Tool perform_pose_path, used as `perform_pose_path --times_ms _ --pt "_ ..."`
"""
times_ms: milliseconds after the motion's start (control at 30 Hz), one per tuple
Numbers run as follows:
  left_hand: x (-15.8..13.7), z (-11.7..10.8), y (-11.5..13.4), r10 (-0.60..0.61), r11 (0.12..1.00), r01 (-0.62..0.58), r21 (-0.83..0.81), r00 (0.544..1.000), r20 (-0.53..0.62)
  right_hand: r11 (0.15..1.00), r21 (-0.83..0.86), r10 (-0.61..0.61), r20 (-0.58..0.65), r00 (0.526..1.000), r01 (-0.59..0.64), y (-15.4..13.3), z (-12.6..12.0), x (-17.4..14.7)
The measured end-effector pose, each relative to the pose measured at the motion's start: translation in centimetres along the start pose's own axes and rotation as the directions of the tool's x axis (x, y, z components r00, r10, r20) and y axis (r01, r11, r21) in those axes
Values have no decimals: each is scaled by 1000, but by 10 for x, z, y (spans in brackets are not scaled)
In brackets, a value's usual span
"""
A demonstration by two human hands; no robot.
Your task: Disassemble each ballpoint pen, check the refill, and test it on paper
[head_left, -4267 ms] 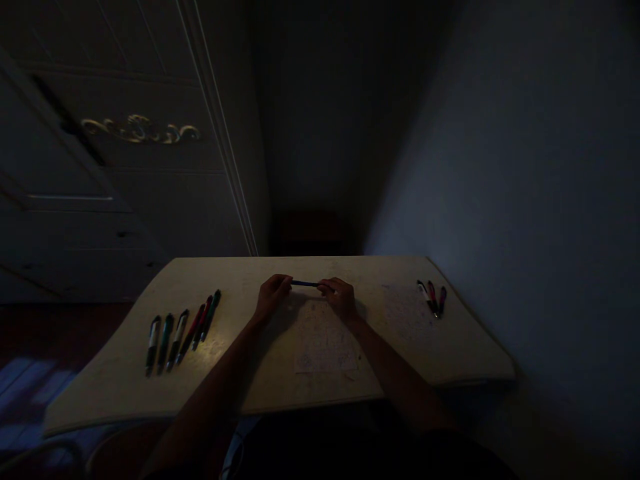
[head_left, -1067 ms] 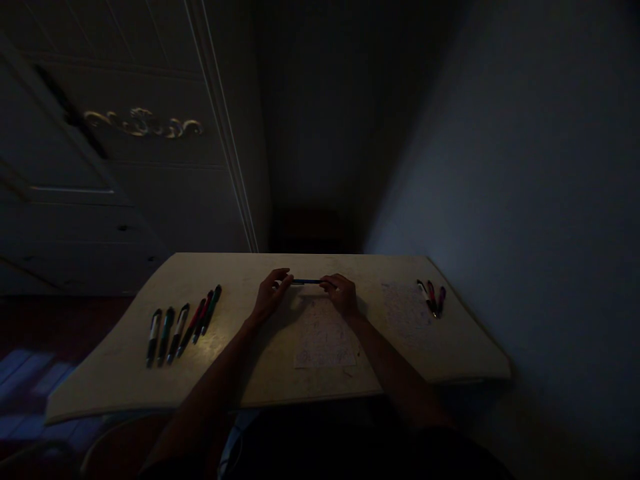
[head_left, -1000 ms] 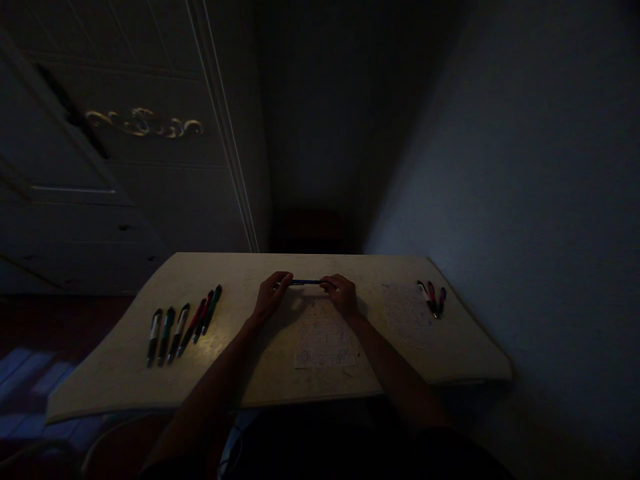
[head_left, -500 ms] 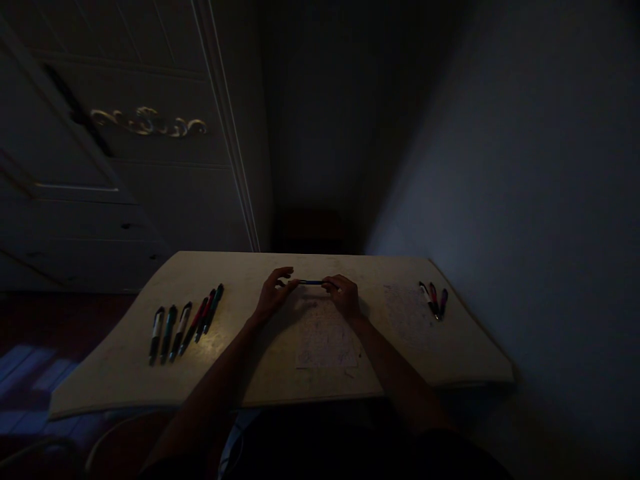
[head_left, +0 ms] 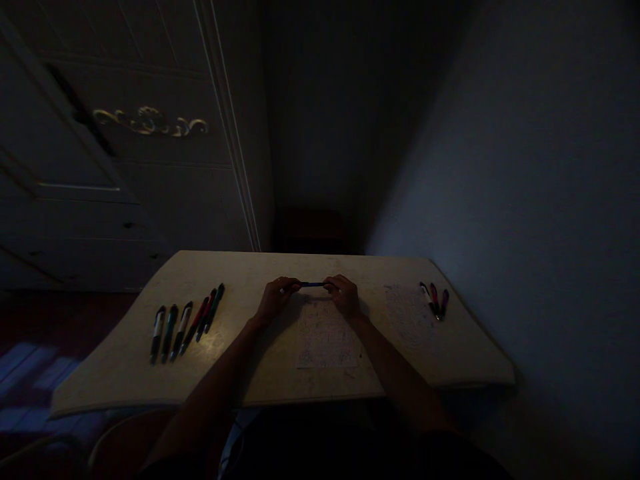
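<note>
A slim blue pen lies sideways between my two hands, over the far middle of the table. My left hand pinches its left end between thumb and fingers. The right end sits in the closed fingers of my right hand. Both ends of the pen are hidden by the fingertips. Just below the hands, a sheet of paper with dense markings lies on the table.
Several pens lie in a slanting row on the left of the table. At the right are a second marked sheet and three pens. A wall borders the right side; a cabinet stands behind left.
The fingers of my left hand, raised and spread before, have closed down onto the left end of the pen. My right hand keeps its hold in the same place.
</note>
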State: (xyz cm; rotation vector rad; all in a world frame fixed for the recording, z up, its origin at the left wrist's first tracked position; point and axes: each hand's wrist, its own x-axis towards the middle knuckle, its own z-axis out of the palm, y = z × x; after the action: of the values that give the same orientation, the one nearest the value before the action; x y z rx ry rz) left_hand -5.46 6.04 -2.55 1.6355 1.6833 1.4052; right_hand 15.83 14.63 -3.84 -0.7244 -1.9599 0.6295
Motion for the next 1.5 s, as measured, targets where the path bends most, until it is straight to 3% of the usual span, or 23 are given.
perform_pose_path --times_ms 233,333,467,600,700,800,867,967,1033,1200,1500 --pt "4 0 -3 20 1000 -20 8 995 -98 1000 -2 -13 64 998 13 1 1 3" --pt "5 -2 -5 -8 1000 9 4 993 -120 1000 -21 3 -50 999 -5 9 -12 8" --pt "7 -3 -8 -46 999 47 3 991 -128 990 -76 101 -237 966 -122 32 -33 13" --pt "8 -2 -9 -54 998 56 26 994 -100 945 -191 253 -90 963 -265 43 -43 10" --pt "8 -3 -10 -61 997 65 43 994 -93 910 -231 369 80 926 -343 38 -48 6" --pt "9 -5 -12 -81 995 87 48 991 -107 909 -245 390 209 897 -338 31 -57 4" --pt "9 -6 -13 -88 994 94 47 990 -111 914 -238 383 233 894 -329 29 -61 5" --pt "8 -7 -12 -91 994 96 44 991 -103 927 -152 366 162 916 -343 26 -58 6" --pt "7 -6 -10 -95 995 98 36 992 -89 921 -7 387 113 915 -389 23 -51 6" --pt "6 -6 -8 -102 995 102 12 993 -55 811 348 441 164 882 -470 12 -30 5" --pt "5 -4 -12 -100 995 100 2 994 -50 788 422 427 153 891 -449 14 -23 5"
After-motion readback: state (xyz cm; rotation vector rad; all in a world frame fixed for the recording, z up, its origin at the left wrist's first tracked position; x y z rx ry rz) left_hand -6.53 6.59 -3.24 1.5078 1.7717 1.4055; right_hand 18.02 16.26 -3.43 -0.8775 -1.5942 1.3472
